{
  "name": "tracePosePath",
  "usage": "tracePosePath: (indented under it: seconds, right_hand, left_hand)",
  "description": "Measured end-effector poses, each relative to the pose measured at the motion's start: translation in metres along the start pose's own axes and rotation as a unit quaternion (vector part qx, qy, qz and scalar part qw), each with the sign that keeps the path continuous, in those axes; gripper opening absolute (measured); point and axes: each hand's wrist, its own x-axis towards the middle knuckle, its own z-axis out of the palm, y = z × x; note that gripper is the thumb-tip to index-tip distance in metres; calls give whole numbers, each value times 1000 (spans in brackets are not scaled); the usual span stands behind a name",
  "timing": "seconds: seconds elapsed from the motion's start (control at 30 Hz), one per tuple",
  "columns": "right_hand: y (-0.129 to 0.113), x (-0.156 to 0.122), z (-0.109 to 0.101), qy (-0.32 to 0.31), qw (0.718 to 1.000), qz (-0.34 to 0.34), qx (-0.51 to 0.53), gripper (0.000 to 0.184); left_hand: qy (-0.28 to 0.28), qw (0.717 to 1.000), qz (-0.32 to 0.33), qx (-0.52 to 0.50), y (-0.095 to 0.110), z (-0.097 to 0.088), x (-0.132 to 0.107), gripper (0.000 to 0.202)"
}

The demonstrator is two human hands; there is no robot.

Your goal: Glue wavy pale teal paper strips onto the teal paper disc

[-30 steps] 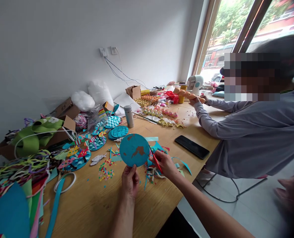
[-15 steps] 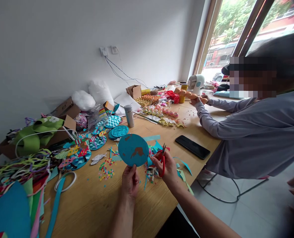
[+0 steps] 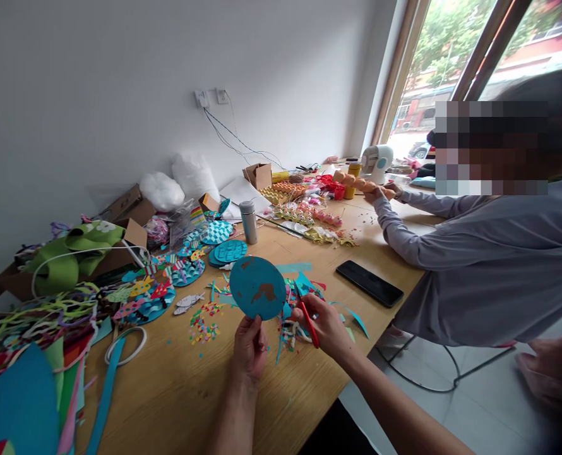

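Observation:
My left hand (image 3: 251, 347) pinches a round blue disc (image 3: 250, 287) by its lower edge and holds it up above the table. Brown patches show on the disc's face. Just right of it, my right hand (image 3: 326, 322) is closed on scissors (image 3: 309, 321) with red handles. Their dark blades point up and left, apart from the disc. Blue paper scraps (image 3: 304, 283) and mixed coloured cuttings lie on the table behind and below my hands. Small confetti dots (image 3: 205, 325) are scattered left of my left hand.
A black phone (image 3: 369, 283) lies near the table's right edge. A steel flask (image 3: 248, 221) stands behind the disc. Paper strips and craft pieces crowd the left side. At right, a seated person (image 3: 480, 253) holds an orange egg-carton strip (image 3: 364, 184).
The scissors in my right hand have turned, so the blades now lean left toward the disc instead of upward. The disc is nearly where it was.

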Motion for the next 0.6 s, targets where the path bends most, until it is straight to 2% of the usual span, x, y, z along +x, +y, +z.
tracePosePath:
  seconds: [0.1,0.3,0.6]
  right_hand:
    - [-1,3,-7,-46,999,16,5,46]
    - [-8,12,-13,-80,996,39,20,47]
    - [-8,20,-10,-64,997,34,19,46]
  left_hand:
    - [5,1000,2,-2,0,0,0,41]
    - [17,1000,2,8,-2,0,0,43]
    - [28,999,4,30,-1,0,1,45]
